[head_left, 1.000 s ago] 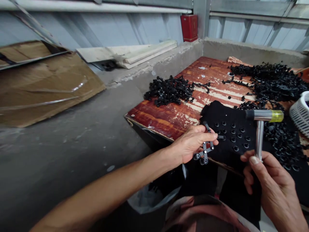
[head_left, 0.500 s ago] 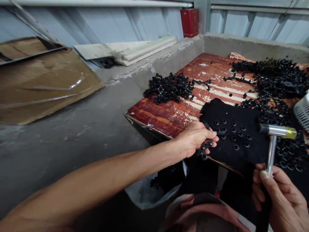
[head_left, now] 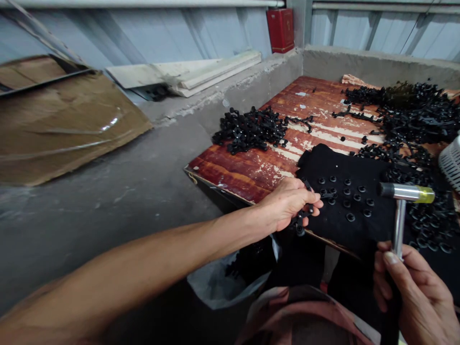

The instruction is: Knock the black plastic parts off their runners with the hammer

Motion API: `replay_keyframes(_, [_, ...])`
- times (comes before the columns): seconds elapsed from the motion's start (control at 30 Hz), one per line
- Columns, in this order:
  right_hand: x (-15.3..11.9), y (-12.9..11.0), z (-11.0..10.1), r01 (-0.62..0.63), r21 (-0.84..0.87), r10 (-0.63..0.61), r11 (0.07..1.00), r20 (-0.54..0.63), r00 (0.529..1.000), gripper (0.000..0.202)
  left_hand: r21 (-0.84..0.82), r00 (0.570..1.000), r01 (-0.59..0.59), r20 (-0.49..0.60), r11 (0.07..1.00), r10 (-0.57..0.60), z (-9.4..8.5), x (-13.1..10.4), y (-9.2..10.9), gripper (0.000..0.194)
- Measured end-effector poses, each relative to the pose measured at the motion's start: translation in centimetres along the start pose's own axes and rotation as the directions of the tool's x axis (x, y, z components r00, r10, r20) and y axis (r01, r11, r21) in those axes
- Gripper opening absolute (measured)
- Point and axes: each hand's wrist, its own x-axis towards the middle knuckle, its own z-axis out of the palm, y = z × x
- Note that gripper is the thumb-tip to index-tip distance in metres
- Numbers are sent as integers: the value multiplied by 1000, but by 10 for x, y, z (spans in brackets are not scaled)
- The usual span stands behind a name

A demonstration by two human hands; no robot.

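My left hand (head_left: 293, 201) is closed on a chain of black linked parts (head_left: 300, 220) at the table's front edge, one end reaching over the black cloth (head_left: 377, 230). Several small black round pieces (head_left: 347, 191) lie spaced apart on that cloth, just right of my fingers. My right hand (head_left: 413, 282) grips the handle of a hammer (head_left: 406, 192), thumb along the shaft. The hammer's head is raised above the cloth's right part, its black face to the left and its yellow face to the right.
A heap of black parts (head_left: 251, 129) sits on the worn red table (head_left: 223, 167); a larger pile (head_left: 420, 115) lies at the back right. A white basket (head_left: 451, 165) stands at the right edge. Below the table hangs a pale bag (head_left: 215, 287).
The hammer in my right hand has moved slightly left. The chain in my left hand has shifted a little, its lower end now closer to my palm.
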Motion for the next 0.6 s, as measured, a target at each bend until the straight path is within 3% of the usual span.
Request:
replay_keyframes(0.27, [2, 2, -1, -12, -14, 12, 1000, 0, 1000, 29, 10, 999, -15, -28, 1000, 16, 2, -1, -1, 20])
replay_keyframes(0.4, [1, 0, -6, 9, -112, -8, 994, 13, 1000, 34, 28, 999, -33, -26, 999, 34, 0, 1, -3, 20])
replay_keyframes(0.5, [-4, -6, -6, 173, -304, -151, 937, 94, 984, 46, 39, 999, -40, -16, 998, 41, 0, 5, -5, 20])
replay_keyframes(0.6, [-6, -11, -4, 433, -507, -395, 745, 187, 900, 51, 49, 999, -45, -23, 998, 46, -1, 8, -7, 20])
